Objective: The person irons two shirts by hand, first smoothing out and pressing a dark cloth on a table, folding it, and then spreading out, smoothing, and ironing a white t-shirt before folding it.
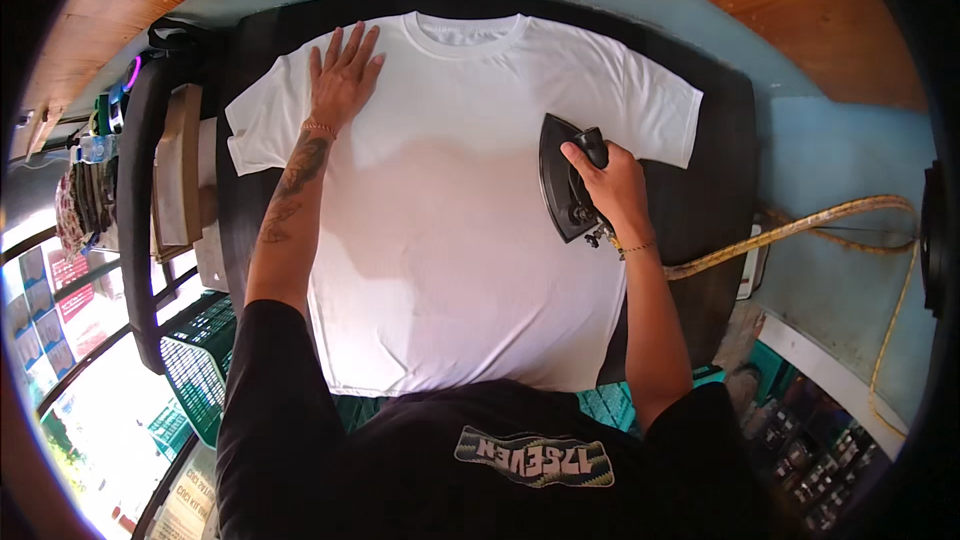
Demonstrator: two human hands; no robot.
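Note:
A white T-shirt (450, 217) lies spread on a black padded ironing surface (712, 135), its neckline at the far side and its hem close to my body. My left hand (341, 79) rests flat on the shirt near the left shoulder, fingers apart, holding nothing. On the right of the chest, my right hand (616, 180) grips the handle of a black iron (561, 187), its tip pointing away from me. The iron's sole is hidden; it appears to rest on the cloth. Soft creases run across the lower part of the shirt.
A yellowish hose (780, 229) runs from the iron to the right wall. At the left stand a dark padded bar (142, 210), a wooden piece (180, 165) and a green plastic basket (199, 360). Wooden boards (780, 15) border the far side.

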